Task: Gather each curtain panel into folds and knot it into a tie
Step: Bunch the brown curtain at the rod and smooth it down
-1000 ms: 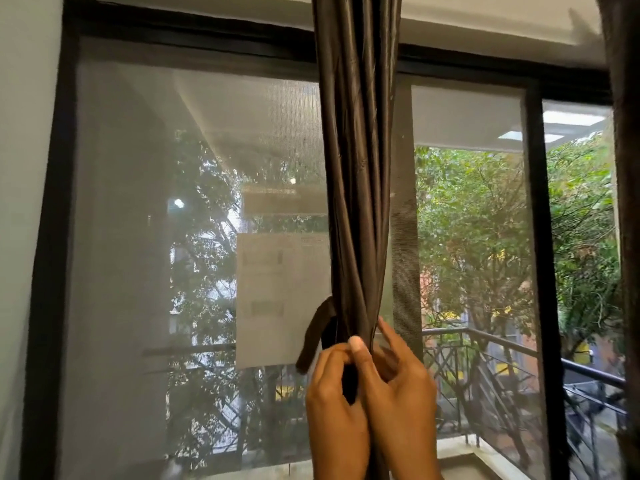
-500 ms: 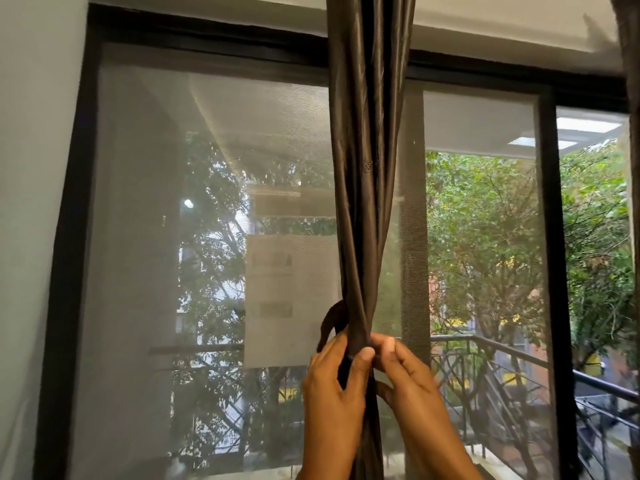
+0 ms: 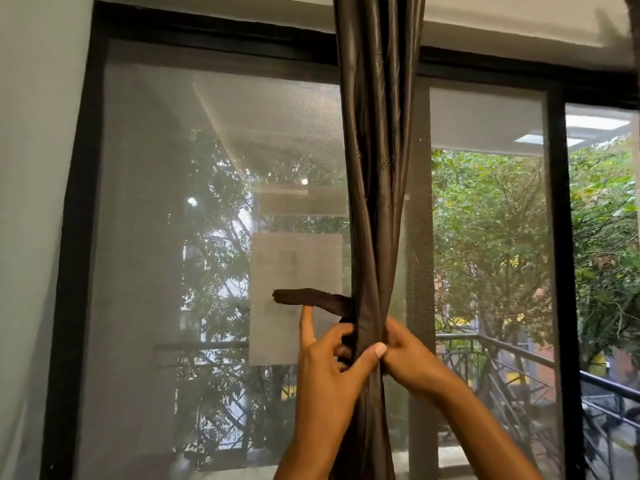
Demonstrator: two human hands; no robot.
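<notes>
A dark brown satin curtain panel (image 3: 377, 174) hangs from the top of the view, gathered and twisted into a narrow rope in front of the window. A flat dark tie strip (image 3: 308, 298) sticks out to the left from the bundle at hand height. My left hand (image 3: 329, 372) grips the bundle from the left, thumb across its front and index finger pointing up under the strip. My right hand (image 3: 405, 355) clasps the bundle from the right, its fingers wrapped behind the cloth. The lower curtain runs down between my forearms.
A black-framed sliding window (image 3: 561, 237) with a grey mesh screen (image 3: 156, 237) stands behind the curtain. A white wall (image 3: 31, 168) lies at the left. Another dark curtain's edge (image 3: 633, 26) shows at the far right. Trees and a balcony railing (image 3: 519, 355) lie outside.
The tie strip, earlier a drooping loop at the bundle's left, now sticks straight out to the left. My left index finger has lifted under it; both hands sit slightly apart around the bundle.
</notes>
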